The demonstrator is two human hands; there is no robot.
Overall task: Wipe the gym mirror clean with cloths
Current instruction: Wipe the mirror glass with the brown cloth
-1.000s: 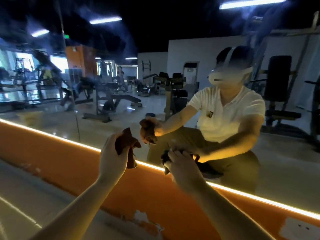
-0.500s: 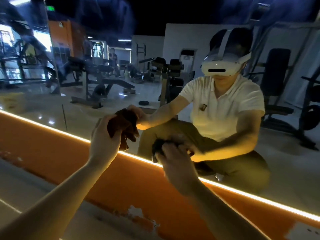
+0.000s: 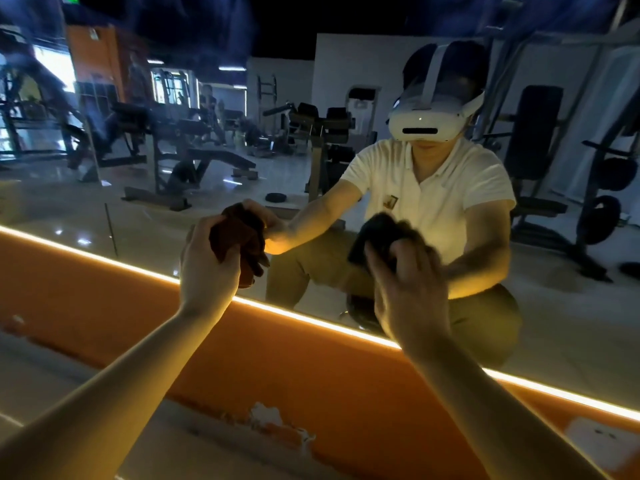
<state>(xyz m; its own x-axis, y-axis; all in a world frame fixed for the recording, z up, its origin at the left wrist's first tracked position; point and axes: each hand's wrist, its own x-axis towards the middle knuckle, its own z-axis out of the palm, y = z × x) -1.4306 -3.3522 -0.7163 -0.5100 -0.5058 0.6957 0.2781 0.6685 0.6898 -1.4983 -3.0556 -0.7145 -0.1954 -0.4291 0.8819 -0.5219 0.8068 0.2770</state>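
Hands both loaded: left hand (image 3: pixel 207 268) grips a bunched brown cloth (image 3: pixel 239 237), right hand (image 3: pixel 408 292) holds a dark cloth (image 3: pixel 377 233), blurred. Dead ahead is the mirror (image 3: pixel 166 216); both cloths seem to meet their reflections on its lower glass, neither clearly nearer.

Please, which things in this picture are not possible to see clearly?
Head view: how the right hand holds the dark cloth; motion blur.
Head view: whether the brown cloth touches the mirror; the left hand covers the contact.
Head view: the mirror's top and sides; cut off by the frame edges.
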